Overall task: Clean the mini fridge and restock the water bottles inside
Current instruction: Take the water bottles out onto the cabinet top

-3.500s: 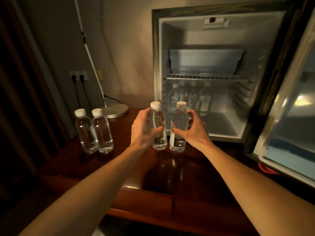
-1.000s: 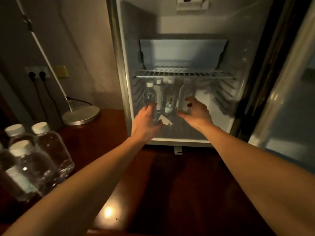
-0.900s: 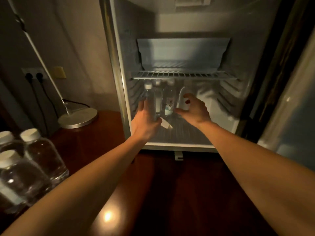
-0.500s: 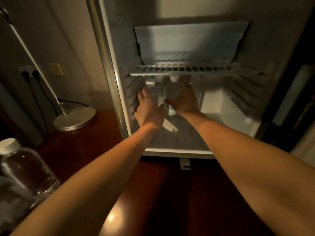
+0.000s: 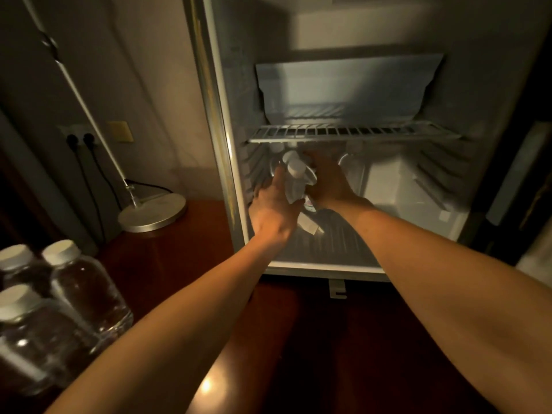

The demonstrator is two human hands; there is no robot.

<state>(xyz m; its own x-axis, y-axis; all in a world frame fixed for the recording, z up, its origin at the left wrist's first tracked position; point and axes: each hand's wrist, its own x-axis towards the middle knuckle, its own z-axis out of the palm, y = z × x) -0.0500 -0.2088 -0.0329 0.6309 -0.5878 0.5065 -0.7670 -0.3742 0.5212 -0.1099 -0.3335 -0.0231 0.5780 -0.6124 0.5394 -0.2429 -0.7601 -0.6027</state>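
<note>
Gripping water bottles under the wire shelf, left hand and right hand leave the fridge's right half free.

Glossy wooden table, clear, seemingly plastic bottles, wire shelf.
</note>
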